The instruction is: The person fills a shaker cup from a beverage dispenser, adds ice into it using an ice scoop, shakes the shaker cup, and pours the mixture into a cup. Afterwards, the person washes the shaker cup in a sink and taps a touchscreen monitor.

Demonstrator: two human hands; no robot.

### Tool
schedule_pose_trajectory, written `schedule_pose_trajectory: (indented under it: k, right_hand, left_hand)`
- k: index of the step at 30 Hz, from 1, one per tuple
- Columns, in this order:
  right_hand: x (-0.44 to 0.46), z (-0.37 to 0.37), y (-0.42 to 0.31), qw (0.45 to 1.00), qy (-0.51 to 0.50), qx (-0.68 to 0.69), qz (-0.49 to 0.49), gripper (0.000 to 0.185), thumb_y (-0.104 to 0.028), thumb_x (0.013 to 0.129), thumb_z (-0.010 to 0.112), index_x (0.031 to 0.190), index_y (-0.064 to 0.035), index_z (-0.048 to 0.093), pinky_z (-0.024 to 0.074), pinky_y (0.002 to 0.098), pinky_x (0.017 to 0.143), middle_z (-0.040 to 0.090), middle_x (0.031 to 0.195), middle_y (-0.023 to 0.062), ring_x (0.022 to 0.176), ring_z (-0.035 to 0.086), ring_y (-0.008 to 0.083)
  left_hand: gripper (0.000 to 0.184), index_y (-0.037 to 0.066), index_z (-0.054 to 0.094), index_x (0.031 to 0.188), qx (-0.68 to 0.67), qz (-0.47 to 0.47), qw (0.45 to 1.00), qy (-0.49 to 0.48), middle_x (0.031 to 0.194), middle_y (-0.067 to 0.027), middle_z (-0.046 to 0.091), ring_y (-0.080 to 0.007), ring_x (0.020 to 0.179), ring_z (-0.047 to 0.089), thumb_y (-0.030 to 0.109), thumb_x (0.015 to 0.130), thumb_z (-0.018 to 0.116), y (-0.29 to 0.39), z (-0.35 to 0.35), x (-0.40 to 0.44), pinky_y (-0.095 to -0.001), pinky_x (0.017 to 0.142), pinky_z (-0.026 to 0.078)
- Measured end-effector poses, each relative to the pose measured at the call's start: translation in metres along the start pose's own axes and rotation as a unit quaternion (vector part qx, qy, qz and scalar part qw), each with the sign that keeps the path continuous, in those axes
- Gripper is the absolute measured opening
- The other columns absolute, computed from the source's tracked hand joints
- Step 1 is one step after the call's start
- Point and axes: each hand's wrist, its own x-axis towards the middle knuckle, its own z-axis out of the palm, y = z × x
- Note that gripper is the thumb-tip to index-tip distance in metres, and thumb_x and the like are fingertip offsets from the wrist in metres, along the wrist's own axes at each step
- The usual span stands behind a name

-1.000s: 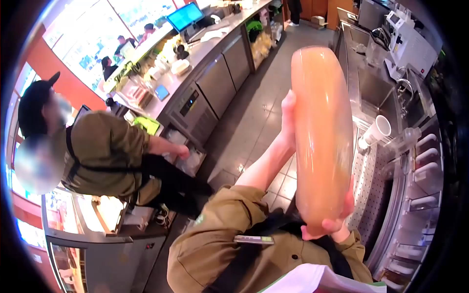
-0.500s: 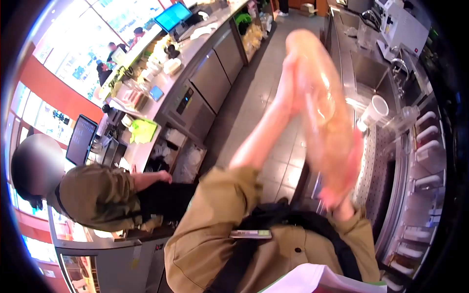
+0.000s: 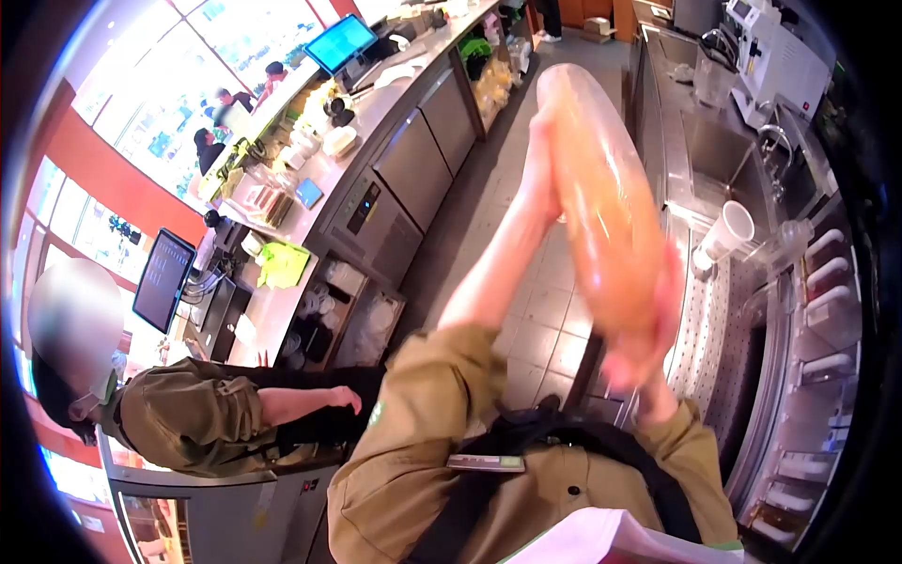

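A long, see-through shaker cup with orange-brown contents is held up, tilted, in front of my body. My left hand is closed around its far end from the left side, with most of the fingers hidden behind it. Around the near end, my right hand grips from below and the right, its fingers somewhat blurred. Beyond the shaker cup on the right, a white cup lies tipped over the perforated metal counter.
A sink and white machine stand far right. Several white-handled containers line the right edge. On the left, a co-worker stands beside the counter with screens and a green cloth. Tiled floor runs between.
The shaker cup has shifted slightly left and shows less blur, with both hands still on it. The co-worker's forearm has moved down and to the right. The view has turned a little.
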Motion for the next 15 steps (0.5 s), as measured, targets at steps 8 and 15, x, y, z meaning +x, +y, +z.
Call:
schedule_pose_trajectory:
  k: [8,15]
  right_hand:
    - [-0.017,0.002,0.015,0.995,-0.001,-0.054,-0.08,0.063,-0.039,0.069,0.065,0.124,-0.0218,0.041,0.0342,0.0546,0.094,0.016,0.138,0.0189,0.121,0.026,0.0485]
    - [-0.028,-0.007,0.011,0.983,-0.048,-0.075,-0.16,0.07,-0.042,0.073,0.062,0.129,-0.0139,0.032,0.0319,0.0545,0.096,0.01,0.137,0.0273,0.123,0.022,0.048]
  left_hand:
    - [0.073,0.004,0.036,0.127,-0.031,0.066,0.997,0.007,0.115,-0.0111,0.049,-0.0234,0.101,0.05,0.059,0.08,0.042,-0.011,-0.007,-0.011,-0.0363,0.087,0.043]
    - [0.074,0.005,0.038,0.125,-0.015,0.178,0.978,-0.109,0.113,-0.0113,0.051,-0.024,0.098,0.051,0.061,0.078,0.043,-0.015,0.0,-0.02,-0.037,0.089,0.04]
